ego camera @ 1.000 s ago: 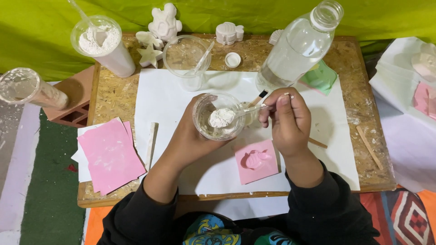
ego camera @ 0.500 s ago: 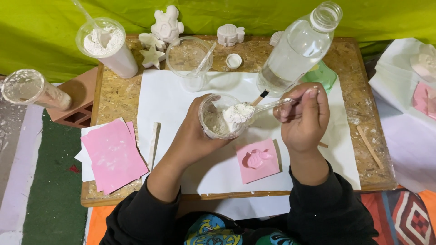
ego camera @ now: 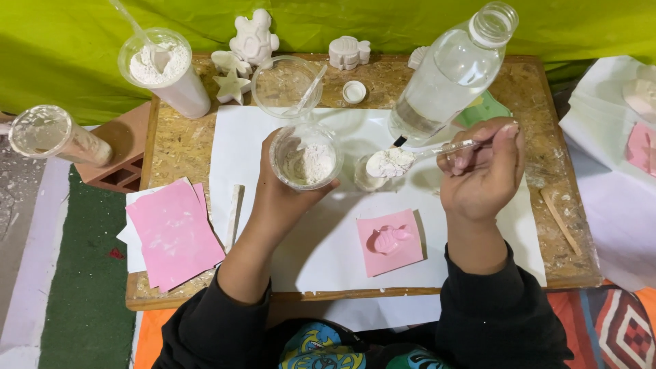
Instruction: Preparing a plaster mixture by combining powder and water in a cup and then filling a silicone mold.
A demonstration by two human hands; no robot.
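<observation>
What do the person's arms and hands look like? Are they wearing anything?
Both arms wear long dark, near-black sleeves, the left sleeve and right sleeve bunched at the forearms. The left hand and right hand are bare: no gloves, rings or watch show.

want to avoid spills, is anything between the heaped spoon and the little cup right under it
Nothing visible does. The right hand holds the clear spoon, heaped with white powder, right above the small cup. The left hand holds the powder cup off to the side; the water bottle stands behind.
</observation>
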